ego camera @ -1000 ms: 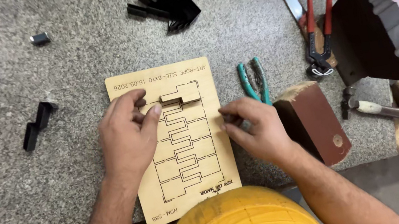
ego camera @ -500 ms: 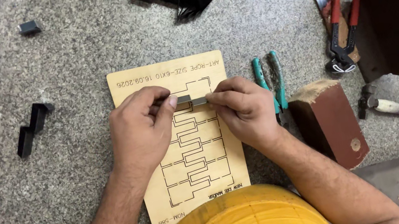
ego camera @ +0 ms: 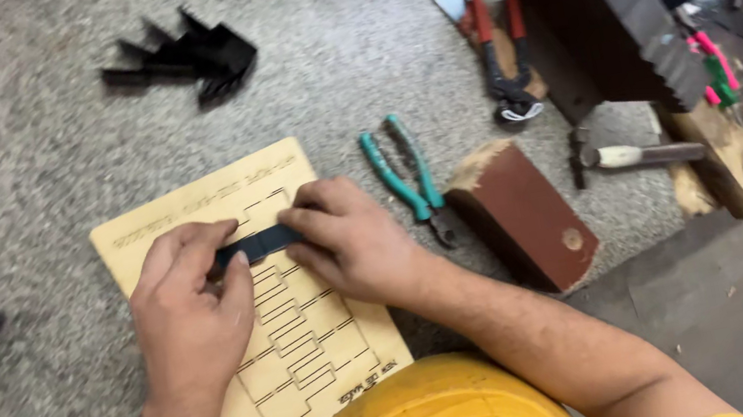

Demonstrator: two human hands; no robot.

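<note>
Presently logged, at bench:
- Left hand (ego camera: pixel 193 314): pinched on left end of dark strip (ego camera: pixel 259 245).
- Right hand (ego camera: pixel 352 242): pinched on right end of same strip.
- Strip: held level, just above upper part of wooden board (ego camera: pixel 191 213), apparently not yet seated.
- Board: flat on stone top (ego camera: pixel 26 125); stepped cut outlines all bare, judged barely begun.
- Nearby: green pliers (ego camera: pixel 406 173), wood block (ego camera: pixel 524 218), black pieces (ego camera: pixel 186 59) beyond.
</note>
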